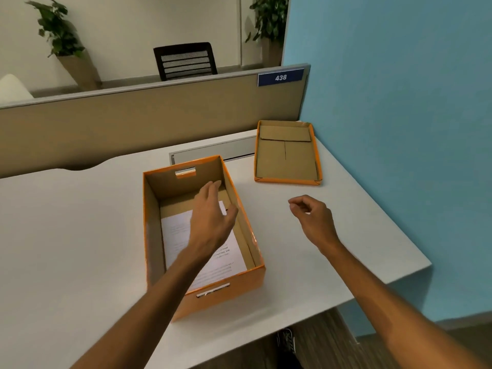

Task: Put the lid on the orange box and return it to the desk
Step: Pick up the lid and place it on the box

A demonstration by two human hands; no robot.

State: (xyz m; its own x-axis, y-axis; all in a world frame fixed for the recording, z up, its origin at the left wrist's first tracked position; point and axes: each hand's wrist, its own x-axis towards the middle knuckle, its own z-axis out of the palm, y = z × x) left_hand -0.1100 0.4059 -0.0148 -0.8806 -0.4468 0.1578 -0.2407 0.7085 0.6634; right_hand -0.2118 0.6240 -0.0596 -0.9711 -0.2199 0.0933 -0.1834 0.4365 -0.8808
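A white bench (80,235) is sitting in an office cubicle, backed by a beige partition and flanked on the right by a blue wall. The orange box (226,291) is standing open near the middle of it, printed papers (181,233) lying in its bottom. Its lid (287,179) is resting upside down, cardboard inside showing, well apart toward the far right corner. The left hand (213,222) is hovering over the open box, fingers spread and gripping nothing. The right hand (314,217) is hanging above the bare bench between box and lid, fingers loosely curled and empty. The job appears to be at its start: the lid is not yet picked up. The next move likely calls for reaching to the lid, turning it over and lining its rim up with the box's walls before pressing down.
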